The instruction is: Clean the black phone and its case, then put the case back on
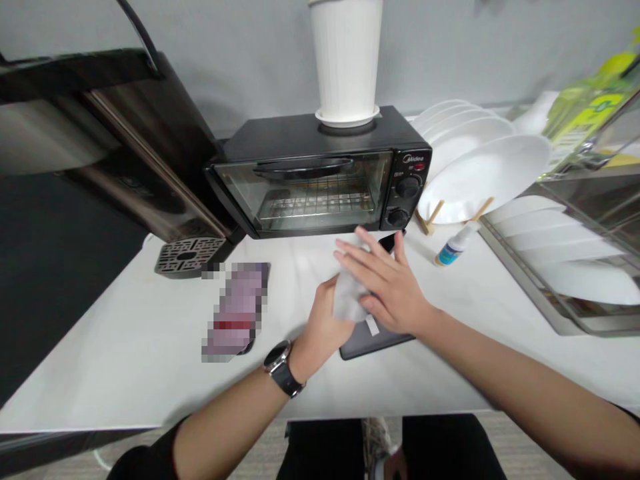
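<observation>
Above the middle of the white counter, my left hand (324,325), with a black watch (284,368) on its wrist, is wrapped round something covered by a whitish cloth or tissue (349,297). My right hand (387,283) lies over the cloth from the right, its fingers spread and slightly blurred. What is under the cloth is hidden. Below both hands a dark flat tablet-like object (377,340) with a small white strip rests on the counter. A small spray bottle with a blue label (449,254) stands to the right.
A black toaster oven (320,143) carrying a white pot (347,60) stands behind my hands. At left are a dark drinks machine (165,147) and a pixelated phone-like object (237,310). White plates (480,180) and a metal dish rack (545,293) are at right.
</observation>
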